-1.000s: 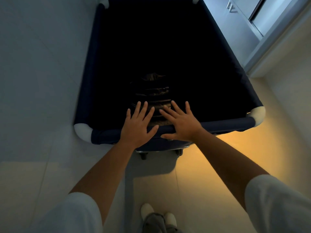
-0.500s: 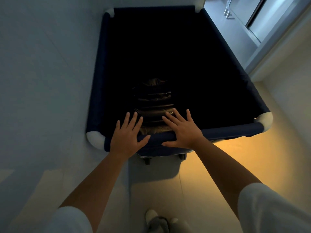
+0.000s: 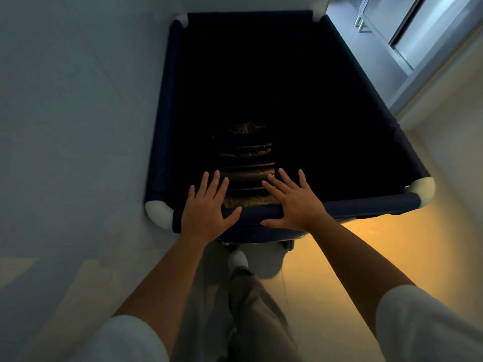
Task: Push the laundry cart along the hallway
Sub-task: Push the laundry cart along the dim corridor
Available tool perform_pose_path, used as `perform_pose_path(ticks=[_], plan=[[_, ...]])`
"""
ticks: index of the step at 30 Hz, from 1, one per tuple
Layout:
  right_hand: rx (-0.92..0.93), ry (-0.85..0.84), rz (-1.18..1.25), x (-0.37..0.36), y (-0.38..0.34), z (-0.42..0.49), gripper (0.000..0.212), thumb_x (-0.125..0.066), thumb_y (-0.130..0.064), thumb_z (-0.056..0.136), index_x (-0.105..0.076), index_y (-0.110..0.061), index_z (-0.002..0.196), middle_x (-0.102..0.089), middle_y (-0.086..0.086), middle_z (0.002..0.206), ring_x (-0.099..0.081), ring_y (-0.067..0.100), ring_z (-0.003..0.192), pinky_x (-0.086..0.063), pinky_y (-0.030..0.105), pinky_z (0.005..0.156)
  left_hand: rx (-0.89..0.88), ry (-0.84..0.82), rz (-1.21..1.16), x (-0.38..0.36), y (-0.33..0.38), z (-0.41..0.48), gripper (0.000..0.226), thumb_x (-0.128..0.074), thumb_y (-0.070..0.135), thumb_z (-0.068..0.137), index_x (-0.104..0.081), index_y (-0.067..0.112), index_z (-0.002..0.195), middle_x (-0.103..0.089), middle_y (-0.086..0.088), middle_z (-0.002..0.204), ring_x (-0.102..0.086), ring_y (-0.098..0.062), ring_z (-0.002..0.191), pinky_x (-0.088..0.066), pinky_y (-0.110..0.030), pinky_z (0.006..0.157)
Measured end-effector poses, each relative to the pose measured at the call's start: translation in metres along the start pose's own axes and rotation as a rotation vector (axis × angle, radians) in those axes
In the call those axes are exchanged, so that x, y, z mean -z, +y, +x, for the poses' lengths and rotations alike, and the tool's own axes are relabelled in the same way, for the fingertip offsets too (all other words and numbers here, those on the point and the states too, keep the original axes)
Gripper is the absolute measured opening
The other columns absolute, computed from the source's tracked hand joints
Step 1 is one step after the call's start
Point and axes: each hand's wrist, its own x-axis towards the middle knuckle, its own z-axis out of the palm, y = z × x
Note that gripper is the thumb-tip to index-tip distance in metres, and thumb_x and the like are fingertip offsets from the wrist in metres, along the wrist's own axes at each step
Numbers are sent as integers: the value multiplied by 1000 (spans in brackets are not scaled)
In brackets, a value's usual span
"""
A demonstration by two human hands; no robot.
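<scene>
Both hands, left hand and right hand, press the laundry cart rail, fingers spread wide.

Your left hand and right hand press flat — fingers spread — on the laundry cart's near rail; dark folded laundry lies inside.

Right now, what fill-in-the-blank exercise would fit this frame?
1. The cart has ____ hands flat on its near rim: the left hand and the right hand.
2. Its corner caps are ____.
3. The dark bundle lies ____ the cart.
Missing words: two; white; inside.
</scene>
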Motion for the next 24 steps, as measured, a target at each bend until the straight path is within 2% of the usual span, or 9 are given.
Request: perform_pose_path(ticks=[4, 9, 15, 21, 24], plan=[[-4, -3, -16, 1, -1, 0, 109, -2, -89, 60, -4, -25, 148, -8, 1, 157, 10, 22, 143, 20, 52, 108, 30, -4, -9, 0, 0, -1, 75, -30, 59, 82, -41, 9, 137, -38, -15, 145, -29, -34, 135, -29, -56, 103], [0, 0, -9, 2, 0, -2, 104, -15, -87, 66, -5, -24, 148, -9, 2, 157, 10, 23, 143, 22, 50, 107, 34, -5, -16, 1, 0, -1, 75, -31, 58, 82, -41, 9, 137, -38, -15, 145, -30, -34, 135, -30, -56, 103], [-3, 2, -8, 0, -1, -2, 105, -11, -88, 64, -7, -25, 148, -11, 2, 157, 9, 24, 143, 20, 51, 108, 21, 6, -12, -1, 0, -1, 74, -32, 58, 82, -42, 8, 136, -39, -15, 144, -30, -34, 135, -31, -56, 102], [1, 8, -4, -2, -1, -1, 109, -1, -89, 60, -6, -26, 148, -9, 1, 157, 11, 22, 143, 23, 50, 106, 33, 4, -14, 0, 0, 0, 76, -29, 59, 82, -39, 9, 138, -35, -14, 147, -25, -32, 138, -26, -55, 105], [-3, 23, -3, -4, 1, -1, 108, -3, -90, 61, -7, -26, 148, -9, 1, 157, 12, 22, 142, 25, 49, 105, 20, 14, -21, 1, 1, -1, 75, -31, 57, 82, -41, 8, 137, -37, -15, 145, -28, -34, 136, -28, -57, 104]])
